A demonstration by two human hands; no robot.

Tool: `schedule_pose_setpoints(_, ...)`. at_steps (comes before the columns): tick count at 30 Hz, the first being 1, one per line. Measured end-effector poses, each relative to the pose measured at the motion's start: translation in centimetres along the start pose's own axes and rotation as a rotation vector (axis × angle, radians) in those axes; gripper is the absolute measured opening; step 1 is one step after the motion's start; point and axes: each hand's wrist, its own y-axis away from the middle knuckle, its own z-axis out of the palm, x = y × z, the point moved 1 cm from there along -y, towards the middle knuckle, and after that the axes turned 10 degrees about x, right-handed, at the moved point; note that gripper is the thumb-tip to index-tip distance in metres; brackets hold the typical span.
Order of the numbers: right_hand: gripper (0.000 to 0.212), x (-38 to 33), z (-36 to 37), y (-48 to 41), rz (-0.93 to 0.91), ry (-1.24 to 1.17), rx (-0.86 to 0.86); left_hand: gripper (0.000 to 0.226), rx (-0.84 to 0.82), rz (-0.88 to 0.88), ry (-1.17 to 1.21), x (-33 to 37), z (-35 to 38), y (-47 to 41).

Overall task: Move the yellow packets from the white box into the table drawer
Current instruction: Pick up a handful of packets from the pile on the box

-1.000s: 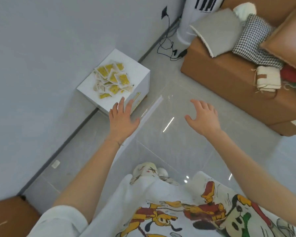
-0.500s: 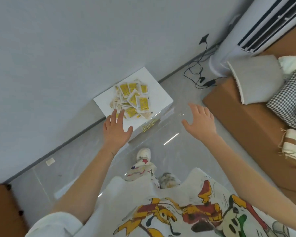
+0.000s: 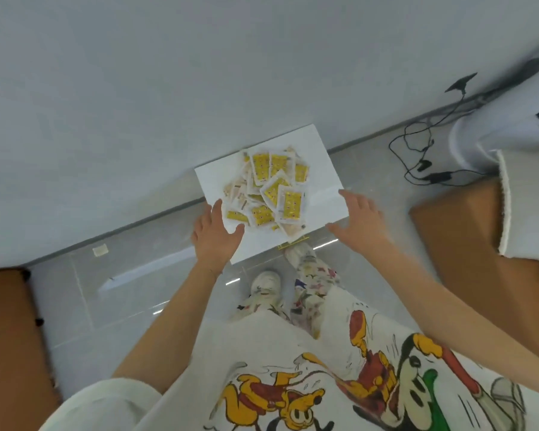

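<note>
It seems the reaching step: left grip (image 3: 217,236) and right grip (image 3: 360,220) hover spread and empty, packets (image 3: 271,191) heaped on the box (image 3: 321,169) just beyond their fingertips (drawer unseen), so next they should close on a handful.

No words or numbers can be read anywhere. The yellow packets (image 3: 274,188) piled on the white box (image 3: 321,169) carry small dark print on their yellow faces, but it is too blurred to make out. A thin yellow strip (image 3: 293,243) at the box's near edge is too small to read. The shirt (image 3: 293,384) bears printed cartoon figures, with no legible lettering.
</note>
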Motion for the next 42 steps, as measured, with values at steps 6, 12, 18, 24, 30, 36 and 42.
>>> schedule_pose_setpoints(6,0.080,1.9,8.0,-8.0,-0.007,0.017,-0.167,0.078,0.007,-0.121,0.233,1.2,8.9,-5.2)
schedule_pose_setpoints(12,0.083,3.4,17.3,-15.5,0.045,-0.124,-0.158,0.079,0.103,-0.073,0.281,1.0,17.5,-12.0)
schedule_pose_setpoints(18,0.087,2.1,23.8,-18.2,-0.004,-0.296,-0.052,0.085,0.222,-0.066,0.249,1.0,22.3,-15.6)
schedule_pose_setpoints(24,0.092,0.4,26.7,-18.5,0.062,-0.395,0.011,0.091,0.328,-0.169,0.211,3.3,23.9,-19.1)
schedule_pose_setpoints(30,0.080,0.7,26.6,-19.9,0.074,-0.420,-0.115,0.103,0.342,-0.185,0.113,4.9,25.3,-21.5)
schedule_pose_setpoints(36,0.040,1.7,25.6,-20.6,0.209,-0.569,-0.148,0.073,0.376,-0.170,0.254,4.1,25.2,-21.5)
schedule_pose_setpoints(42,0.028,2.8,22.7,-20.3,0.277,-0.782,0.034,0.041,0.428,-0.180,0.450,3.5,23.4,-21.3)
